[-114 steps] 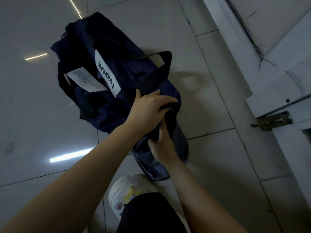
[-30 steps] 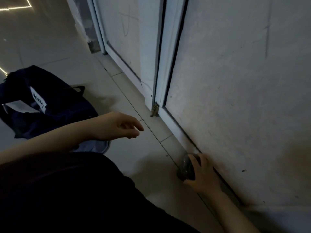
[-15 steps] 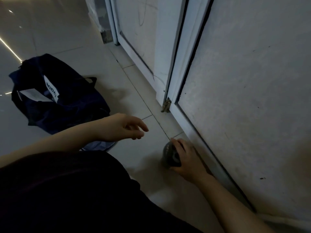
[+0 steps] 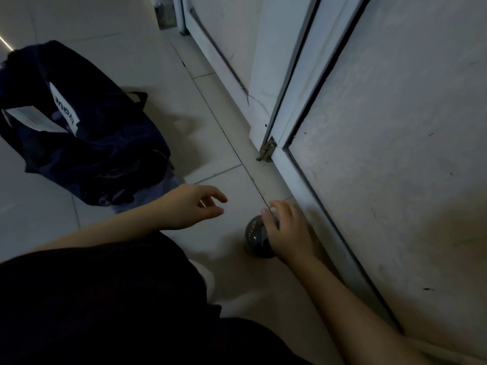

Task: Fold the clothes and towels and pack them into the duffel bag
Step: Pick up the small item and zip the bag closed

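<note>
Duffel bag [image 4: 79,133] on pale tiled floor [image 4: 216,122], seemingly beside white door [image 4: 395,127].

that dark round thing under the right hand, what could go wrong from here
1. The right hand grips the dark round object from above on smooth floor tile; being round and glossy, it might slip and roll away.
2. It sits close to the door, so it could knock against the frame.
3. The duffel bag lies apart to the left, beyond the empty left hand, so carrying it across is a stretch.
</note>
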Demonstrator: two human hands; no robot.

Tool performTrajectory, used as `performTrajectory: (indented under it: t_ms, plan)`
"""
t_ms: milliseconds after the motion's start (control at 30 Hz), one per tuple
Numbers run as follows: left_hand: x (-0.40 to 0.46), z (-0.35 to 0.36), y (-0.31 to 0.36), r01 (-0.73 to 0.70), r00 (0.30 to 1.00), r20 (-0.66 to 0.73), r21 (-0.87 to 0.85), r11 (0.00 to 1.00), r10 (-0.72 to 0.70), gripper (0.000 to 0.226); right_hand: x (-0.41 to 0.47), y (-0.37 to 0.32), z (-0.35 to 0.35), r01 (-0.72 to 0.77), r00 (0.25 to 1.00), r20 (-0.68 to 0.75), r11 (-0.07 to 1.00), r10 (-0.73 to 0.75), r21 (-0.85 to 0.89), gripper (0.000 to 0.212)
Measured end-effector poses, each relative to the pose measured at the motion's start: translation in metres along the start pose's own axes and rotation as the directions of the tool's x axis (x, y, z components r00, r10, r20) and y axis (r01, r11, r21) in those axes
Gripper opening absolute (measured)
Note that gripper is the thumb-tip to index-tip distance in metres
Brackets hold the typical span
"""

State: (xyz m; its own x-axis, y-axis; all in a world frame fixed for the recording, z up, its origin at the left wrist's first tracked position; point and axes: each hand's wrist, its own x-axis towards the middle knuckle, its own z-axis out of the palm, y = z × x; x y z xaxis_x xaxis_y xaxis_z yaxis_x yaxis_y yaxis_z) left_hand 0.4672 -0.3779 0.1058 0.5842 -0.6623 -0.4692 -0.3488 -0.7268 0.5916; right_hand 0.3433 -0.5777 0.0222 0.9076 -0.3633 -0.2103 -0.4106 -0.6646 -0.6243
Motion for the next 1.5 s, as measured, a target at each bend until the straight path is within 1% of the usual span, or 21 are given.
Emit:
performTrajectory:
  t_ms: [33, 100, 200, 333, 400, 500, 667, 733, 800, 867, 900, 967, 1000, 1067, 1133, 1200, 1233, 1300, 1333, 1400, 1500]
  plan:
    - [0.004, 0.002, -0.001, 0.001, 1.0, -0.012, -0.006, 1.0, -0.002, 0.032, 0.005, -0.004, 0.008, -0.005, 1.0, -0.024, 0.999, 0.003, -0.053, 0.043]
    - [0.009, 0.002, -0.001, -0.012, 1.0, -0.02, -0.012, 1.0, 0.012, 0.03, 0.01, -0.006, 0.025, 0.029, 0.999, -0.031, 0.991, -0.033, -0.131, 0.04]
    - [0.018, 0.003, -0.002, -0.047, 0.999, -0.015, -0.03, 0.998, 0.046, 0.027, 0.011, 0.001, 0.04, 0.062, 0.994, -0.078, 0.987, -0.074, -0.149, 0.037]
    - [0.037, 0.018, -0.009, -0.067, 0.997, -0.046, -0.11, 0.992, 0.062, 0.025, 0.012, 0.004, 0.042, 0.075, 0.992, -0.084, 0.98, -0.092, -0.186, 0.03]
    - [0.048, 0.026, -0.012, -0.063, 0.997, -0.063, -0.169, 0.984, 0.053, 0.022, 0.013, 0.003, 0.043, 0.072, 0.994, -0.064, 0.978, -0.086, -0.194, 0.034]
    - [0.061, 0.029, -0.015, -0.043, 0.995, -0.096, -0.278, 0.96, 0.017, 0.016, 0.013, 0.002, 0.042, 0.028, 0.999, -0.036, 0.975, -0.036, -0.221, 0.04]
    - [0.07, 0.031, -0.019, 0.026, 0.986, -0.135, -0.435, 0.9, -0.094, 0.009, 0.014, -0.001, 0.04, -0.021, 1.0, -0.022, 0.961, 0.016, -0.277, 0.047]
    - [0.071, 0.03, -0.021, 0.045, 0.986, -0.128, -0.416, 0.908, -0.107, 0.01, 0.012, -0.004, 0.038, -0.03, 0.999, -0.028, 0.959, 0.023, -0.282, 0.048]
    - [0.07, 0.029, -0.021, 0.038, 0.988, -0.124, -0.378, 0.925, -0.092, 0.012, 0.012, -0.007, 0.037, -0.035, 0.999, -0.024, 0.96, 0.03, -0.276, 0.049]
    - [0.07, 0.033, -0.02, 0.03, 0.991, -0.111, -0.382, 0.924, -0.078, 0.011, 0.012, -0.007, 0.037, -0.049, 0.999, -0.019, 0.961, 0.045, -0.271, 0.051]
    - [0.07, 0.035, -0.02, 0.029, 0.992, -0.101, -0.392, 0.92, -0.074, 0.011, 0.013, -0.007, 0.037, -0.045, 0.999, 0.005, 0.951, 0.049, -0.307, 0.049]
    - [0.071, 0.039, -0.018, 0.027, 0.993, -0.091, -0.4, 0.916, -0.069, 0.011, 0.014, -0.006, 0.037, -0.046, 0.996, 0.057, 0.939, 0.069, -0.341, 0.036]
    - [0.071, 0.041, -0.018, 0.027, 0.993, -0.093, -0.392, 0.92, -0.068, 0.012, 0.015, -0.006, 0.036, -0.093, 0.991, 0.063, 0.943, 0.119, -0.318, 0.033]
    - [0.072, 0.043, -0.018, 0.028, 0.993, -0.094, -0.363, 0.931, -0.067, 0.013, 0.017, -0.012, 0.031, -0.177, 0.978, 0.057, 0.947, 0.199, -0.267, 0.034]
    - [0.071, 0.044, -0.019, 0.021, 0.997, -0.063, -0.32, 0.947, -0.043, 0.015, 0.019, -0.012, 0.031, -0.125, 0.988, 0.055, 0.947, 0.147, -0.297, 0.041]
    - [0.07, 0.045, -0.02, 0.011, 0.999, -0.04, -0.262, 0.965, -0.022, 0.017, 0.019, -0.009, 0.035, -0.023, 0.999, 0.032, 0.944, 0.036, -0.328, 0.051]
    - [0.069, 0.045, -0.021, 0.006, 0.999, -0.046, -0.248, 0.969, -0.018, 0.018, 0.02, -0.008, 0.036, -0.006, 1.0, 0.023, 0.949, 0.014, -0.315, 0.05]
    - [0.068, 0.045, -0.025, 0.0, 0.997, -0.076, -0.248, 0.969, -0.02, 0.018, 0.023, -0.007, 0.038, -0.026, 1.0, -0.012, 0.967, 0.024, -0.253, 0.036]
    - [0.068, 0.045, -0.027, 0.001, 0.996, -0.085, -0.257, 0.966, -0.024, 0.017, 0.023, -0.006, 0.039, -0.032, 0.999, -0.033, 0.97, 0.024, -0.242, 0.033]
    - [0.066, 0.046, -0.031, 0.008, 0.995, -0.093, -0.288, 0.958, -0.037, 0.013, 0.022, -0.008, 0.038, -0.027, 0.998, -0.054, 0.966, 0.014, -0.259, 0.031]
    - [0.069, 0.045, -0.037, 0.021, 0.989, -0.13, -0.365, 0.931, -0.074, 0.01, 0.02, -0.01, 0.036, -0.029, 0.997, -0.077, 0.943, 0.003, -0.331, 0.026]
